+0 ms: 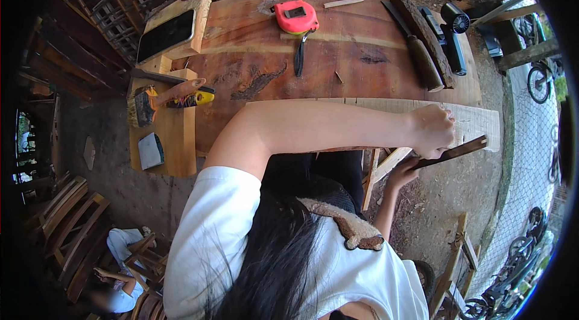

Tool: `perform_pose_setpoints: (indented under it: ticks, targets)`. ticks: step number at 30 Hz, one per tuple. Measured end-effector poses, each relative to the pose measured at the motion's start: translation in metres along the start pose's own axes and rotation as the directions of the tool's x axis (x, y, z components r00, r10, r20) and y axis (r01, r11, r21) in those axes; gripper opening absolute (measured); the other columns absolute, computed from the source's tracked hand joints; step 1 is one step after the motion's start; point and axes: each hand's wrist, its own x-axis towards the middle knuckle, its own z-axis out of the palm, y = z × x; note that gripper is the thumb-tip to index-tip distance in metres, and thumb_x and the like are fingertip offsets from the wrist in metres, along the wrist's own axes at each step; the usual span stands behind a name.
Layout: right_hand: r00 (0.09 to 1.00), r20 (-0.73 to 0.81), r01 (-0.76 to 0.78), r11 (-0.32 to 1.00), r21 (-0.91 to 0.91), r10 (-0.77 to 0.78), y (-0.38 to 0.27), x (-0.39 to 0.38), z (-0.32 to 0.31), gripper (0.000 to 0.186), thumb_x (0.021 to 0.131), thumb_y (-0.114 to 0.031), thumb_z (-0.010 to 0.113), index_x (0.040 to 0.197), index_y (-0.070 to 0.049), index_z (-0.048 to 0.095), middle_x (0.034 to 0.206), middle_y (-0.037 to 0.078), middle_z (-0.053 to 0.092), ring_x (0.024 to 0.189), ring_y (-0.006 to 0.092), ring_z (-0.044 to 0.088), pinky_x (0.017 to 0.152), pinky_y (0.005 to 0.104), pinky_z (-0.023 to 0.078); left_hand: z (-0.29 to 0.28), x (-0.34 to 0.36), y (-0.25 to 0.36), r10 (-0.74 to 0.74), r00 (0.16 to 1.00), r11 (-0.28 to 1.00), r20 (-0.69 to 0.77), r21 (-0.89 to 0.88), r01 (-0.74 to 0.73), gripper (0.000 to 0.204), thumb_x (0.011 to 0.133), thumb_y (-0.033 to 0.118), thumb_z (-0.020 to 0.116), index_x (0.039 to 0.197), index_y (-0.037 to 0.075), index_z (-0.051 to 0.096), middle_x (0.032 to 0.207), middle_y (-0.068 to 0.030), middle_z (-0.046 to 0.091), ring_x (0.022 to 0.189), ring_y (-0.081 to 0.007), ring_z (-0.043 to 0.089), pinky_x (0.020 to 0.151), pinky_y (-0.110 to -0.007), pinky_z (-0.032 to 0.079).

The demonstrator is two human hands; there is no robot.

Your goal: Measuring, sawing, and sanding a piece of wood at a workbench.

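Observation:
A pale plank point(473, 122) lies along the near side of the brown wooden slab table point(241, 49). My left arm reaches across to the right over this plank. My left hand point(432, 131) is closed in a fist at the plank's right part; anything inside its fingers is hidden. Below and nearer to me, my right hand point(403, 174) grips one end of a dark narrow strip point(455, 152), apparently wood. The strip slants up to the right along the plank's near edge, and its far end looks notched. It passes close under my left fist.
A red tape measure point(296, 17) with a black strap lies at the back. A wooden-handled blade point(424, 64) and a small fan point(456, 17) lie right. A phone point(167, 35), brush point(143, 106) and yellow-handled tool point(196, 99) are left. A person point(123, 296) sits lower left.

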Motion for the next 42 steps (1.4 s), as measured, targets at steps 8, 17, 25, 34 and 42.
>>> perform_pose_setpoints:
  ticks: [8,17,25,34,42]
  targets:
    - [0.999,0.045,-0.005,1.000,0.017,0.005,-0.048,0.011,-0.002,0.046,0.100,-0.028,0.044,0.062,-0.002,0.041,0.054,-0.004,0.035,0.050,0.0087,0.031,0.044,0.0308,0.022,-0.001,-0.002,-0.003,0.019,0.998,1.000,-0.065,0.011,-0.018,0.024,0.064,0.027,0.063,0.068,0.004,0.070,0.079,-0.0191,0.066,0.075,-0.0319,0.067,0.065,-0.040,0.054]
    - [0.999,0.040,0.017,0.995,-0.097,-0.013,0.007,-0.019,-0.004,0.045,0.100,-0.026,0.042,0.063,0.000,0.039,0.054,-0.001,0.032,0.051,0.0113,0.028,0.044,0.0321,0.021,0.004,-0.003,-0.003,0.056,0.992,0.998,-0.111,0.037,-0.052,0.024,0.064,0.025,0.062,0.067,0.003,0.069,0.077,-0.0192,0.064,0.075,-0.0313,0.066,0.064,-0.039,0.054]
    - [0.999,-0.035,0.033,0.999,0.030,-0.032,-0.079,0.032,0.007,0.045,0.099,-0.025,0.043,0.070,0.008,0.048,0.056,-0.001,0.040,0.053,0.0108,0.032,0.045,0.0330,0.024,-0.002,-0.005,-0.004,0.035,0.994,0.999,-0.102,0.029,-0.032,0.024,0.065,0.025,0.060,0.067,0.002,0.069,0.080,-0.0200,0.065,0.078,-0.0312,0.066,0.064,-0.039,0.054]
    - [0.998,0.020,-0.051,0.990,-0.130,0.054,0.016,-0.032,-0.016,0.043,0.099,-0.024,0.041,0.069,0.007,0.044,0.055,0.003,0.036,0.054,0.0133,0.034,0.047,0.0370,0.026,-0.016,0.000,0.001,0.008,0.993,0.999,0.120,0.046,-0.013,0.040,0.070,0.028,0.064,0.093,-0.005,0.067,0.102,-0.0231,0.065,0.095,-0.0330,0.065,0.073,-0.037,0.056]
    - [0.988,0.024,-0.149,0.984,-0.098,0.152,0.011,-0.032,-0.057,0.046,0.100,-0.029,0.044,0.062,-0.005,0.041,0.056,-0.005,0.033,0.052,0.0071,0.030,0.046,0.0291,0.021,-0.016,-0.003,0.003,0.049,0.997,0.997,0.058,0.055,-0.052,0.041,0.071,0.027,0.063,0.097,-0.004,0.067,0.103,-0.0231,0.065,0.098,-0.0333,0.064,0.079,-0.038,0.054]
